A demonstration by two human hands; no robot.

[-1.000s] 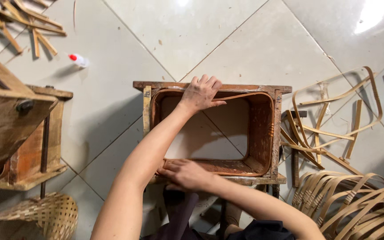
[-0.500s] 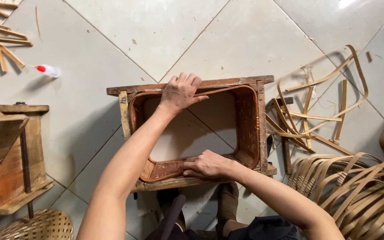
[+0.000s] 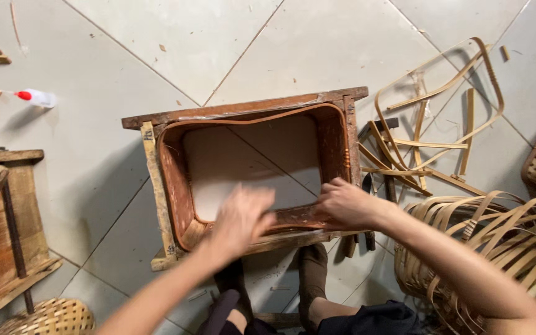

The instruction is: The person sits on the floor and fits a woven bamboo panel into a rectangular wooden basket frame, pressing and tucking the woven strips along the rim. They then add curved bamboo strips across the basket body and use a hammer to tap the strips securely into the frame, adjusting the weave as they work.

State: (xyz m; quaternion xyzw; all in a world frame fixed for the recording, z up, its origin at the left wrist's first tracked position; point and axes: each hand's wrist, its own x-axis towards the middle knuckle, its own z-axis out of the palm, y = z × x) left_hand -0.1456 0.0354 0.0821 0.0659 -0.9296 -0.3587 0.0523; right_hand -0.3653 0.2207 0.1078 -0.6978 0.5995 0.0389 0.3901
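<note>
Both hands sit on the near rail of the wooden frame (image 3: 249, 174), centre of view on the tiled floor (image 3: 156, 37). I judge it stiff, fairly heavy, best gripped by its rails. Left hand (image 3: 240, 220) is blurred, fingers spread, palm down; right hand (image 3: 345, 203) curls its fingers over the rail.

At ten o'clock I see a small white bottle with a red cap (image 3: 37, 97) on the pale tiled floor (image 3: 156, 37). At three o'clock lie loose bamboo strips (image 3: 432, 118). At eight o'clock stands a wooden frame (image 3: 4, 229).
</note>
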